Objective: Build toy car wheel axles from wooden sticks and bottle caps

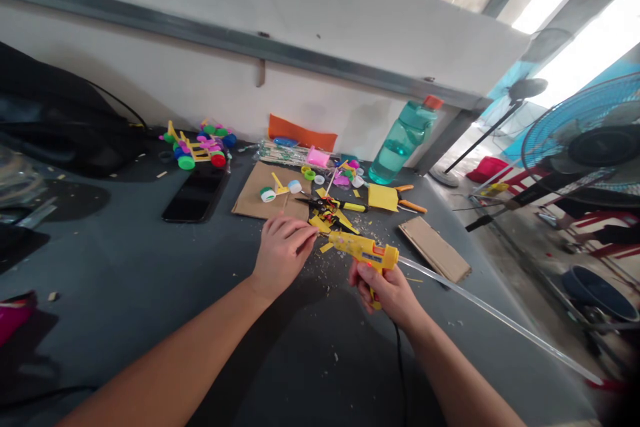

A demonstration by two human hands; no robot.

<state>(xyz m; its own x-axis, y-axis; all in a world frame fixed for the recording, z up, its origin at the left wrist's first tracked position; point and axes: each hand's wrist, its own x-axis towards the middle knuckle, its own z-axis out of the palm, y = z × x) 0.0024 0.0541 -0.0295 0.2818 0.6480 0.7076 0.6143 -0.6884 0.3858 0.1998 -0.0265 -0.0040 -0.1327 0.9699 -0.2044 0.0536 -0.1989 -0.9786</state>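
The dark table (pixel 200 273) backs onto a pale wall (pixel 200 73), with a fan (pixel 590 147) beyond its right edge and a teal bottle (pixel 397 147), partly filled, near its back right corner. Mid-table, the right hand (pixel 387 290) grips a yellow glue gun (pixel 355 247), nozzle near the left hand (pixel 280 250), whose fingers bunch together, their hold unclear.

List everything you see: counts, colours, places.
Table: 1, dark grey, beneath
Glue gun: 1, yellow, centre
Glue stick: 1, clear, gun's rear
Phone: 1, black, left
Toys: several, multicoloured, behind phone
Bottle: 1, teal, right rear
Handles: 2, orange, before bottle
Cardboard: at least 2, brown, centre and right
Caps: several, mixed, centre
Scraps: many, yellow, centre
Sheet: 1, orange, rear
Fan: at least 1, blue, right
Left hand: 1, bare, by gun's tip
Right hand: 1, bare, on gun's handle
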